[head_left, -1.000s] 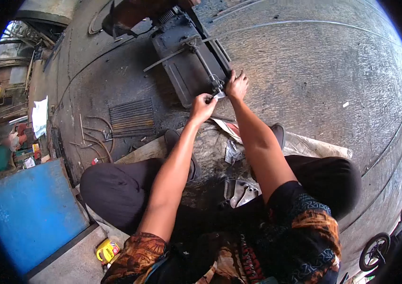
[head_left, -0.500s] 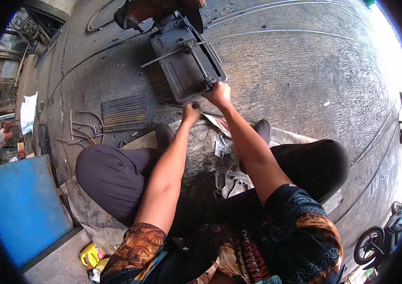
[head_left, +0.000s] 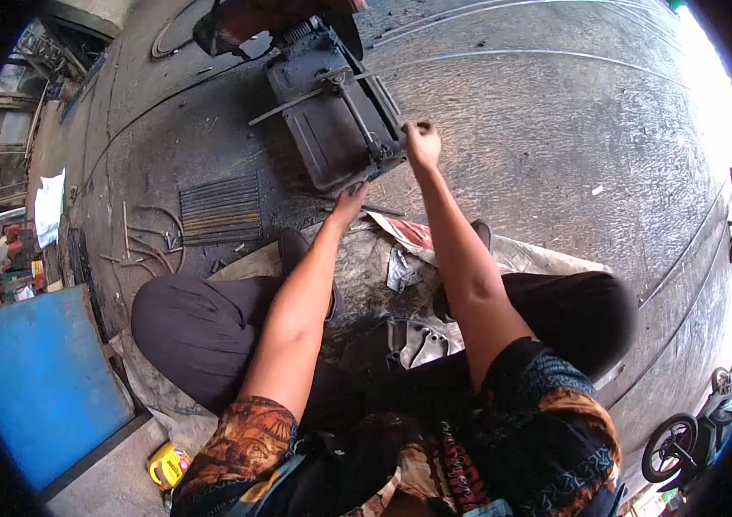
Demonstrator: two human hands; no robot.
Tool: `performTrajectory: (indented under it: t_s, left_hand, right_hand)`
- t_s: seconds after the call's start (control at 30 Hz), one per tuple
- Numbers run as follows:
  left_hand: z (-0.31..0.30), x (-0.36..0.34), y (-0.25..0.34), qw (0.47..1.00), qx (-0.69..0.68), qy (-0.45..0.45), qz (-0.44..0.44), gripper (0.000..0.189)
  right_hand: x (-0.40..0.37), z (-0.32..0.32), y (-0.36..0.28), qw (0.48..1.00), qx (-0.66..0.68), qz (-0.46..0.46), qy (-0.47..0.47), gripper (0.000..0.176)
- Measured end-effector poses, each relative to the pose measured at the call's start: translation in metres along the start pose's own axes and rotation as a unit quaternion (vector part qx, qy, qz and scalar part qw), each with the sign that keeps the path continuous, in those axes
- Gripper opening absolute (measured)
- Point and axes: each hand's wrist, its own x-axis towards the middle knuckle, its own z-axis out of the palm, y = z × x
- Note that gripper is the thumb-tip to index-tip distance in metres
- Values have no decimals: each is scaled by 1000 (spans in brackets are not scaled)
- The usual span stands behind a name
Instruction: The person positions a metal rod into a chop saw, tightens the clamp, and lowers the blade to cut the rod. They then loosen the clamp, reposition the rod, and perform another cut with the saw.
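A dark metal cut-off saw stands on the floor ahead of me, with a clamp screw running along its base. My left hand is at the near edge of that base, its fingertips partly hidden at the metal. At the base's right edge, close to the near corner, my right hand has its fingers curled against the side. A long thin rod lies crosswise in the clamp. The saw's upper part is cut off by the top of the view.
Several cut rods lie side by side on the left, near bent metal pieces. Between my legs are a sheet and a grey metal part. A blue panel is at left, a motorcycle at right.
My right hand has left the clamp screw's near end and moved to the base's right edge. My left hand, earlier a fist just short of the base, now reaches its near edge.
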Motion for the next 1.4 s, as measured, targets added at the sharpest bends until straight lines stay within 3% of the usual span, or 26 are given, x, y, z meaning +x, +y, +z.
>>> performTrajectory:
  t_s: [0.07, 0.1, 0.17, 0.23, 0.33, 0.37, 0.4, 0.47, 0.53, 0.6, 0.67, 0.73, 0.8, 0.9, 0.97, 1.03, 1.07, 1.13, 1.2, 1.27, 1.4]
  left_hand:
    - [13, -7, 30, 988, -59, 48, -132, 56]
    - [9, 11, 13, 980, -112, 52, -155, 48]
    - [13, 19, 14, 976, -150, 34, -151, 45]
    - [11, 21, 13, 971, -186, 21, -152, 42]
    - [18, 25, 0, 987, -96, 76, -109, 44]
    - [24, 28, 1, 986, -24, 159, -35, 41]
    - [22, 27, 3, 986, -22, 161, -37, 41]
    - [25, 10, 33, 962, 207, 174, -34, 40]
    - [33, -2, 43, 957, 210, 198, -22, 42]
    - [33, -2, 52, 927, 296, 223, 61, 37]
    - [34, -4, 53, 935, 276, 220, -3, 40]
    - [24, 3, 38, 939, 286, 189, 36, 42]
    - [22, -10, 70, 948, 289, 134, -6, 45]
    - [2, -16, 72, 920, 352, 167, 32, 47]
    - [2, -25, 82, 919, 337, 195, 53, 46]
    - [-1, -43, 94, 929, 351, 118, -2, 45]
    - [-3, -47, 93, 930, 346, 121, 5, 45]
    - [-14, -48, 90, 900, 420, 107, 42, 45]
    - [-15, -57, 129, 911, 402, 91, 35, 47]
    - [-18, -58, 167, 870, 450, 143, 144, 45]
    - [-43, -39, 268, 822, 460, 199, 270, 40]
  right_hand:
    - [-31, 15, -45, 994, -107, -11, 22, 63]
    - [-44, 15, -63, 987, -160, -11, 1, 63]
    - [-53, 14, -72, 963, -260, -66, 3, 56]
    - [-55, 13, -75, 968, -246, -43, -13, 54]
    - [-47, 11, -61, 976, -216, 3, -6, 50]
    - [-41, 12, -58, 981, -192, 24, 16, 49]
    - [-38, 15, -56, 985, -166, 45, 35, 48]
    - [-32, 20, -48, 983, -170, 74, 15, 47]
    - [-28, 24, -33, 980, -181, 57, 55, 49]
    - [-24, 26, -28, 982, -164, 67, 64, 50]
    - [-21, 29, -26, 980, -178, 77, 44, 50]
    - [-14, 23, -28, 979, -191, 70, 18, 52]
    - [-18, 28, -6, 968, -250, 20, -14, 56]
    - [-55, -4, -19, 986, -161, 20, -44, 65]
    - [-78, -17, -7, 983, -182, -1, -40, 59]
    - [-89, -24, -1, 969, -232, 39, -78, 51]
    - [-94, -28, -5, 966, -240, 39, -87, 50]
    - [-99, -37, -37, 964, -252, -14, -89, 48]
    - [-100, -48, -80, 957, -266, -67, -88, 47]
    - [-89, -53, -134, 955, -233, -168, -77, 42]
    - [-64, -58, -250, 915, -150, -374, -2, 39]
